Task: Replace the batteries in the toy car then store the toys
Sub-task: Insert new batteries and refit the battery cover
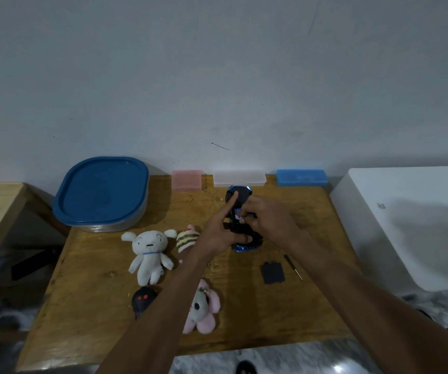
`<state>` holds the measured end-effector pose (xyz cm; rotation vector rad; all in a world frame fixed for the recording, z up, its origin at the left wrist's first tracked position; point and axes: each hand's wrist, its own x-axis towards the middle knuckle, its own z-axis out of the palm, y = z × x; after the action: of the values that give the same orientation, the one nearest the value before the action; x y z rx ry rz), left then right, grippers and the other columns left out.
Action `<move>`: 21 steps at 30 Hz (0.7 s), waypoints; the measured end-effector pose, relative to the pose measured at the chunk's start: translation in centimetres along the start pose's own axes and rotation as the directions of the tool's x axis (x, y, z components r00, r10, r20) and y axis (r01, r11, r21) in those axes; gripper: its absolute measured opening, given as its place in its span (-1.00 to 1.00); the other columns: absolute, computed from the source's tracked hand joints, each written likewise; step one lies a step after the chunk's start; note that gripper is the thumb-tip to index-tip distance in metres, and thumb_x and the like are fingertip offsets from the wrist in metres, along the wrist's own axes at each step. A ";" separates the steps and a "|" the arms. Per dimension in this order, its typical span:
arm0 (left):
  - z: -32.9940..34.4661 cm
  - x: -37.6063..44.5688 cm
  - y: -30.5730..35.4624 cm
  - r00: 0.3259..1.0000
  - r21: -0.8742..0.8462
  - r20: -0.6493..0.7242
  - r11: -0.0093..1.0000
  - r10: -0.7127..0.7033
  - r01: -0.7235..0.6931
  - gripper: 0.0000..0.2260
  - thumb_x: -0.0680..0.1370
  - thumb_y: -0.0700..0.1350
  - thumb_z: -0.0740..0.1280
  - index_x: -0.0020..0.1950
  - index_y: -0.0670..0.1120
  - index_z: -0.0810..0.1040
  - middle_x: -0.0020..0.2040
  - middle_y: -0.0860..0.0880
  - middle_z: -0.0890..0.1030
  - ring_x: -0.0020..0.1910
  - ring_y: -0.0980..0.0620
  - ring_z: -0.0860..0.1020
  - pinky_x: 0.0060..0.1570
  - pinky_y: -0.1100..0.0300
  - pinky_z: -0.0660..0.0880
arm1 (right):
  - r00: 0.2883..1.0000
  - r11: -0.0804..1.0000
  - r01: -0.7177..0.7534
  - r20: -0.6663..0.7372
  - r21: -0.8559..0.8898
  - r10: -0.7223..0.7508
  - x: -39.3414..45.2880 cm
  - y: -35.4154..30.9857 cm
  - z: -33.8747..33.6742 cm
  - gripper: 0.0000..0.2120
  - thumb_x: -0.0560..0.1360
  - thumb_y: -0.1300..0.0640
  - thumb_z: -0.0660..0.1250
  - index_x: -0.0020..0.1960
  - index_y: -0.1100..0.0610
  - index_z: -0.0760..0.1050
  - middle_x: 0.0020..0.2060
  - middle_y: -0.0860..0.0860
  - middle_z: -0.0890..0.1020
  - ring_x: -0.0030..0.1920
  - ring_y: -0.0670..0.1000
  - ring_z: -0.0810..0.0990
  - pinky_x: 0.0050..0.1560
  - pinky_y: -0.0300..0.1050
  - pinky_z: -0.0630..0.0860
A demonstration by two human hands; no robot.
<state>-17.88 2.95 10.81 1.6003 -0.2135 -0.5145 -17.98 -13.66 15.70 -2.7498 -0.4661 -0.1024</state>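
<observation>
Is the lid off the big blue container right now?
No, the blue lid sits closed on the container at the table's back left corner, beyond the plush toys.

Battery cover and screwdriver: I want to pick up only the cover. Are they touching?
Apart. The head view shows bare table between the black battery cover and the screwdriver lying to its right.

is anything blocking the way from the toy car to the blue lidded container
Yes: the blue lid sits shut on the grey container. On the wooden table, no object lies between it and the blue-black toy car; the plush toys sit nearer.
</observation>
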 end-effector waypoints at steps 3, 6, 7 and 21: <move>-0.1 0.0 -0.3 1.000 -0.015 -0.011 1.000 -0.012 0.012 -0.01 0.36 -0.39 0.57 0.61 0.18 0.19 0.39 0.06 0.46 0.18 0.12 0.57 0.05 0.19 0.63 | 0.997 0.999 -0.025 0.075 0.048 0.022 0.3 0.5 0.0 -0.83 0.53 0.15 0.37 0.09 0.05 0.64 -0.02 -0.02 0.65 -0.09 -0.04 0.57 -0.18 -0.27 0.41; -0.6 -0.1 -0.1 0.999 -0.029 -0.028 0.999 -0.015 0.014 0.01 0.34 -0.38 0.59 0.60 0.23 0.20 0.36 0.06 0.49 0.19 0.03 0.60 0.12 -0.03 0.64 | 0.978 0.928 -0.204 0.104 0.313 0.180 0.1 0.5 -0.9 -0.80 0.65 0.16 0.17 0.17 0.04 0.54 0.02 0.01 0.63 -0.02 -0.10 0.59 -0.16 -0.35 0.46; -0.7 -0.1 0.1 0.999 -0.026 -0.032 1.000 -0.016 0.015 0.02 0.34 -0.38 0.59 0.60 0.24 0.19 0.34 0.09 0.50 0.17 0.06 0.60 0.10 -0.03 0.64 | 0.967 0.883 -0.255 0.098 0.393 0.235 0.0 0.6 -1.2 -0.78 0.67 0.18 0.11 0.20 0.07 0.50 0.04 0.02 0.63 0.02 -0.09 0.60 -0.17 -0.36 0.48; -0.8 0.1 1.0 1.000 0.035 -0.025 0.999 0.016 -0.015 0.03 0.34 -0.34 0.60 0.61 0.23 0.16 0.43 0.01 0.46 0.27 0.00 0.55 0.13 0.08 0.63 | 0.825 0.618 -0.346 -0.085 0.706 0.559 -0.9 -0.2 -1.0 -0.83 0.48 0.21 0.49 0.06 0.13 0.64 -0.16 -0.13 0.62 -0.14 -0.24 0.58 -0.25 -0.48 0.48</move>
<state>-17.30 3.50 11.80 1.6370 -0.2169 -0.4802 -18.94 -14.11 16.54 -1.9909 0.2745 -0.1788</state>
